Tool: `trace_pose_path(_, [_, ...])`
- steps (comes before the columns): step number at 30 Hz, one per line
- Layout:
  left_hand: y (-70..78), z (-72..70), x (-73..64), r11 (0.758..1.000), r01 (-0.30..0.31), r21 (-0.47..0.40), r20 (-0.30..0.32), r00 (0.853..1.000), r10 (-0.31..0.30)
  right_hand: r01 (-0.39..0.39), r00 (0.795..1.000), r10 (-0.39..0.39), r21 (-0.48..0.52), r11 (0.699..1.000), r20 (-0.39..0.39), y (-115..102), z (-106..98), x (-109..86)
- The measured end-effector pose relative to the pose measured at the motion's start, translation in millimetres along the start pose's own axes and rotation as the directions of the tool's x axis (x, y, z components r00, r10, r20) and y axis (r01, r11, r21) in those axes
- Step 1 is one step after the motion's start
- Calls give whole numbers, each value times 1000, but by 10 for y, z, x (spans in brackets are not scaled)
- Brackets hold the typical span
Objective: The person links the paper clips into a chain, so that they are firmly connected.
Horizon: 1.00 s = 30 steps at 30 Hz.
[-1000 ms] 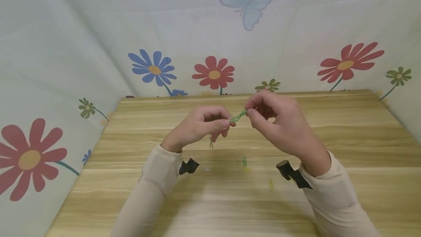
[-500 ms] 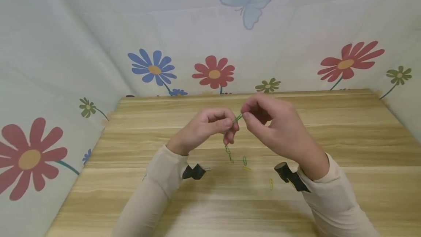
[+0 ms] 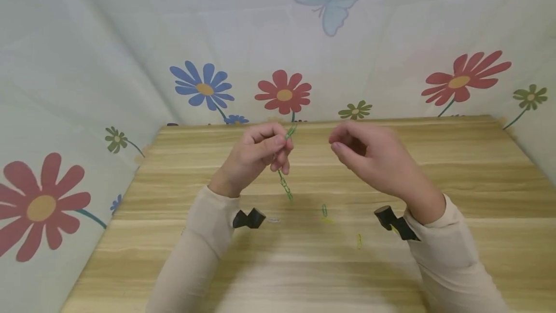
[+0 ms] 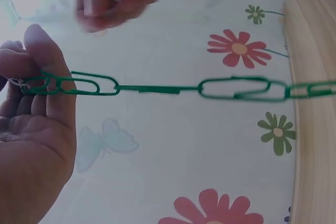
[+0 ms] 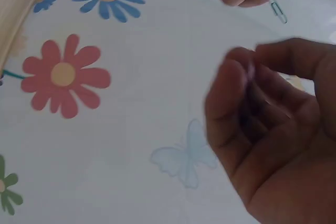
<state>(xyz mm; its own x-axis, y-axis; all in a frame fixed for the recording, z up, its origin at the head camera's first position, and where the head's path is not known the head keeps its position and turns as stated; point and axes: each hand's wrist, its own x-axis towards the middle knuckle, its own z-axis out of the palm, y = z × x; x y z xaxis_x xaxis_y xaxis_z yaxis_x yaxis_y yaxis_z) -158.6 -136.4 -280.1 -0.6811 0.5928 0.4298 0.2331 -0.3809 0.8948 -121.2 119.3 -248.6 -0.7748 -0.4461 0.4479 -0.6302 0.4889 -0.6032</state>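
My left hand point(image 3: 254, 156) pinches a chain of linked green paper clips point(image 4: 157, 88) between thumb and fingers. Part of the chain hangs below the hand over the table, and a green clip pokes up above the fingertips. In the left wrist view a whitish bit of wire shows at the fingertips, mostly hidden. Off to the right, my right hand point(image 3: 382, 163) is raised at about the same height, apart from the chain. Its fingers are loosely curled, with thumb and index finger close to each other and nothing visible held between them.
Loose paper clips lie on the wooden table point(image 3: 486, 264): a green one point(image 3: 324, 210), a yellow one point(image 3: 327, 220) just below it, another yellow one point(image 3: 359, 241) further right, and a whitish one point(image 3: 273, 220) near the left wrist. A flower-printed cloth point(image 3: 382, 52) hangs behind.
My right hand has let go of the green paper clip and moved slightly right. My left hand has moved up and left with the chain.
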Motion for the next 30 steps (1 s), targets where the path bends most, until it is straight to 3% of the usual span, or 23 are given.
trace_pose_path(2, [22, -51, 5, 999, -35, -16, -29, 999, 35, -64, 987, 74, -70, 995, 145, 75, 2, 25])
trace_pose_path(3, [34, -72, 7, 999, -49, -15, -43, 998, 48, -90, 969, 110, -100, 991, 220, 120, 15, 35])
trace_pose_path(7, [70, -146, 11, 997, -82, 4, -101, 992, 82, -148, 864, 218, -185, 972, 454, 343, 164, 54])
trace_pose_path(10, [78, -196, 15, 995, -97, 11, -137, 986, 98, -178, 794, 277, -228, 957, 541, 512, 331, 28])
trace_pose_path(13, [71, -242, 16, 994, -111, 0, -171, 979, 109, -181, 756, 298, -251, 951, 583, 639, 500, -14])
trace_pose_path(18, [38, -279, 12, 991, -125, -57, -236, 966, 108, -169, 749, 316, -293, 941, 582, 758, 795, -122])
trace_pose_path(22, [33, -279, 34, 987, -128, -94, -289, 952, 96, -169, 744, 381, -397, 902, 549, 735, 983, -176])
trace_pose_path(25, [34, -279, 49, 986, -125, -112, -311, 947, 84, -145, 750, 387, -438, 887, 536, 678, 1061, -195])
trace_pose_path(30, [26, -272, 38, 984, -112, -136, -316, 947, 64, -125, 759, 354, -411, 903, 547, 649, 1109, -199])
